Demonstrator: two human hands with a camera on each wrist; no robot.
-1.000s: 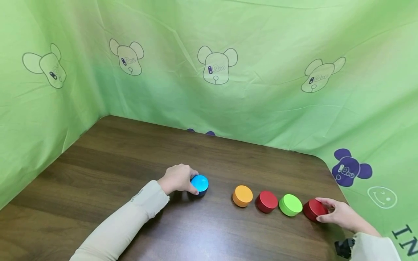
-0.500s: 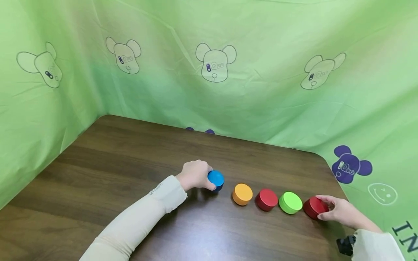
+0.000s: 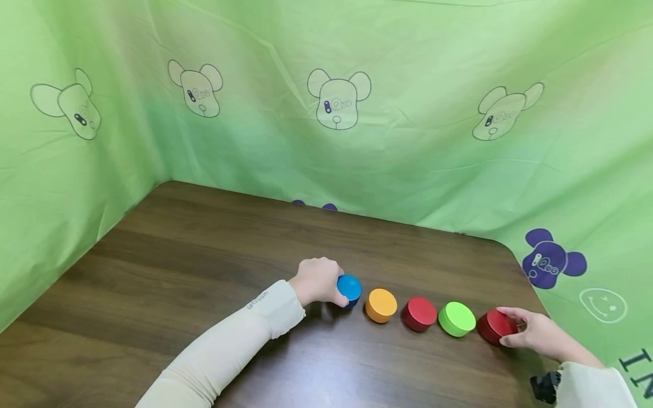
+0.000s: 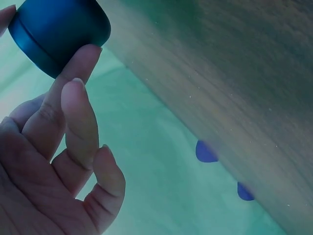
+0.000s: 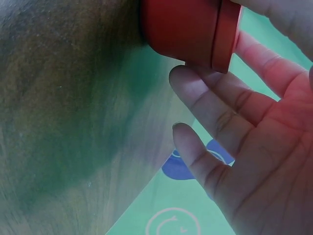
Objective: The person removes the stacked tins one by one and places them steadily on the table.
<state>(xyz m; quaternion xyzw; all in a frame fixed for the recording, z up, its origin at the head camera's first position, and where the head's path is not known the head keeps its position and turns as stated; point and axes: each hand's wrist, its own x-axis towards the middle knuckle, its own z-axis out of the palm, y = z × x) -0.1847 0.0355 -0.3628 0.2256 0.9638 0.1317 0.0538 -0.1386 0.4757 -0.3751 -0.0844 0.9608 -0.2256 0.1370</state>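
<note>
My left hand pinches a small round blue tin with a lid, at the left end of a row. In the left wrist view the blue tin sits between thumb and index finger, the other fingers loosely bent. Whether its base touches the table cannot be told. At the row's right end my right hand holds a red tin between thumb and fingers. The right wrist view shows that red tin standing on the table, its lid seam visible.
Between the hands stand an orange tin, another red tin and a light green tin. All are on a brown wooden table. A green printed cloth hangs around its back and sides. A black object is at the right wrist.
My left hand has carried the blue tin rightward, close to the orange one. My right hand keeps its hold on the end red tin and has not visibly moved.
</note>
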